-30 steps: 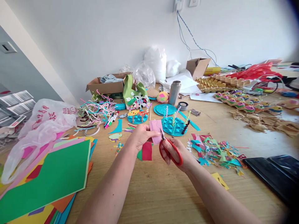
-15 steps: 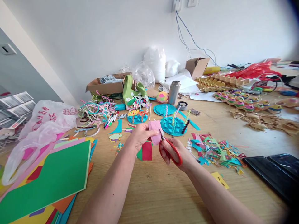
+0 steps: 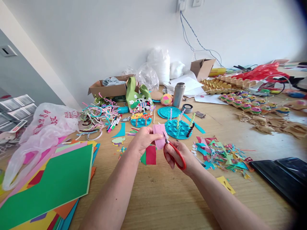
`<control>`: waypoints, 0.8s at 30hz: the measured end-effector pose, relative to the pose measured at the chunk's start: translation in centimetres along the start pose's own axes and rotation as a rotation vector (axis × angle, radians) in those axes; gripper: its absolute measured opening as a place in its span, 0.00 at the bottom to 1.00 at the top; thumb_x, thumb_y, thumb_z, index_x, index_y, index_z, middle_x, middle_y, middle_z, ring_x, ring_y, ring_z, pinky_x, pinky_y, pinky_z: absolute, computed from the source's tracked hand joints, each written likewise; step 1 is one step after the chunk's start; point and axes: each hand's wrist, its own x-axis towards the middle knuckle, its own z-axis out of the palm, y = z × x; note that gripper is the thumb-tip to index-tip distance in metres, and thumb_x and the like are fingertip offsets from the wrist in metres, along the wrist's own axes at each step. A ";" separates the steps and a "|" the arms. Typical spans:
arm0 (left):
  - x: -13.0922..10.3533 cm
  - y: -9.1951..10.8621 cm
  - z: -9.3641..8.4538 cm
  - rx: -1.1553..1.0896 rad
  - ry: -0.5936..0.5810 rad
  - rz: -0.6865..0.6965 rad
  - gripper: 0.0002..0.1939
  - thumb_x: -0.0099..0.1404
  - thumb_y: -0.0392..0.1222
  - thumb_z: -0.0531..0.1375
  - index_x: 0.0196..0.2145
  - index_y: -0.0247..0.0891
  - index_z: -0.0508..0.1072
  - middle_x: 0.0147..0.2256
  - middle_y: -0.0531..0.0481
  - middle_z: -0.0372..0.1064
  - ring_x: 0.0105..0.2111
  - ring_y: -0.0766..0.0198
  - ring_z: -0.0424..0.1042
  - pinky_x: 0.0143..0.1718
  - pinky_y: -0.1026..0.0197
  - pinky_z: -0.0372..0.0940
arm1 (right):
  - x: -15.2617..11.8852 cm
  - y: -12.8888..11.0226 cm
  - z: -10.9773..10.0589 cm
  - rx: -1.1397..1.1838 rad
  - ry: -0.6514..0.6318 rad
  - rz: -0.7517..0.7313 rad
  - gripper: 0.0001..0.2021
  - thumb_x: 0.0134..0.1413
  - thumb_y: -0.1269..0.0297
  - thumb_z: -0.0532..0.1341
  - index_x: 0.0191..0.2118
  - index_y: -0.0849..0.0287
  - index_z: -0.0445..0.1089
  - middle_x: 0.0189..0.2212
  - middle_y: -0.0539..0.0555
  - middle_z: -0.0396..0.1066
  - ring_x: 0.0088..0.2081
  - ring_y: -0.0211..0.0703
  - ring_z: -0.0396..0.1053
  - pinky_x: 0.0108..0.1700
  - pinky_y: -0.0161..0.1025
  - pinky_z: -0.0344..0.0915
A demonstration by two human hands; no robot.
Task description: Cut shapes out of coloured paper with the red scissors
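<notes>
Between thumb and fingers, my left hand [image 3: 145, 139] pinches a pink piece of paper [image 3: 158, 129] with outlines drawn on it. My right hand [image 3: 179, 156] is wrapped round red-handled scissors [image 3: 181, 163], whose blades meet the right edge of the pink paper. How far the blades are apart is hard to see. Below the paper, a red paper piece [image 3: 151, 155] lies on the wooden table, overlapping a green one. Just behind the hands stands a blue egg-tray disc [image 3: 176, 130] with several twisted pipe cleaners upright in it.
Coloured paper sheets [image 3: 55, 179] are stacked at the left beside a white plastic bag [image 3: 45, 127]. Paper scraps [image 3: 223, 155] are heaped to the right, near a black phone-like device [image 3: 275, 179]. Behind are a metal bottle [image 3: 178, 95], a tape roll [image 3: 187, 108] and painted egg-carton pieces [image 3: 254, 103].
Very little differs. The scissors and my right hand have shifted slightly at the pink paper's edge, and their red handles sit a bit closer together. My left hand keeps its hold.
</notes>
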 end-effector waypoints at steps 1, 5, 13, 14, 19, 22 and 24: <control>0.0 0.0 0.0 0.000 0.000 -0.001 0.15 0.41 0.40 0.69 0.30 0.30 0.79 0.27 0.47 0.75 0.25 0.65 0.71 0.31 0.63 0.66 | 0.0 0.0 0.0 0.001 0.002 -0.001 0.22 0.46 0.45 0.64 0.22 0.59 0.61 0.13 0.44 0.64 0.11 0.29 0.59 0.13 0.27 0.52; 0.0 0.2 0.0 -0.004 0.002 -0.005 0.17 0.41 0.41 0.69 0.31 0.30 0.78 0.27 0.47 0.75 0.26 0.65 0.71 0.31 0.63 0.66 | 0.0 0.1 0.0 0.005 0.009 -0.005 0.20 0.46 0.47 0.65 0.22 0.59 0.61 0.13 0.44 0.64 0.11 0.29 0.59 0.13 0.27 0.51; -0.1 0.2 0.0 0.002 -0.008 0.003 0.17 0.42 0.41 0.69 0.31 0.30 0.78 0.28 0.47 0.75 0.26 0.65 0.71 0.32 0.62 0.66 | -0.1 0.0 0.0 0.008 -0.001 0.012 0.18 0.47 0.50 0.65 0.24 0.59 0.61 0.14 0.43 0.65 0.11 0.29 0.60 0.13 0.27 0.53; -0.1 0.2 0.0 0.009 -0.011 0.006 0.16 0.42 0.41 0.69 0.30 0.30 0.78 0.27 0.47 0.75 0.26 0.65 0.71 0.32 0.62 0.66 | -0.1 0.0 0.0 0.008 0.001 0.017 0.18 0.47 0.50 0.65 0.24 0.59 0.62 0.14 0.43 0.65 0.11 0.30 0.60 0.13 0.27 0.54; -0.2 0.1 0.0 0.026 -0.013 0.007 0.15 0.43 0.40 0.68 0.30 0.30 0.78 0.27 0.47 0.75 0.26 0.65 0.70 0.32 0.62 0.66 | 0.0 0.0 -0.1 0.003 -0.002 0.018 0.18 0.47 0.50 0.65 0.25 0.59 0.62 0.15 0.43 0.65 0.12 0.30 0.61 0.14 0.27 0.54; -0.2 0.1 0.0 0.024 -0.006 0.001 0.15 0.43 0.40 0.68 0.30 0.30 0.78 0.28 0.47 0.75 0.26 0.65 0.71 0.32 0.62 0.66 | 0.0 0.1 -0.1 -0.006 -0.003 0.009 0.17 0.47 0.51 0.65 0.24 0.59 0.61 0.14 0.43 0.65 0.12 0.30 0.61 0.14 0.27 0.53; -0.3 0.1 0.0 0.021 -0.004 -0.002 0.15 0.43 0.40 0.68 0.30 0.31 0.78 0.28 0.47 0.75 0.26 0.65 0.71 0.32 0.62 0.66 | 0.0 0.1 -0.1 -0.015 0.006 0.008 0.18 0.47 0.50 0.64 0.24 0.58 0.61 0.14 0.43 0.65 0.11 0.30 0.60 0.13 0.27 0.52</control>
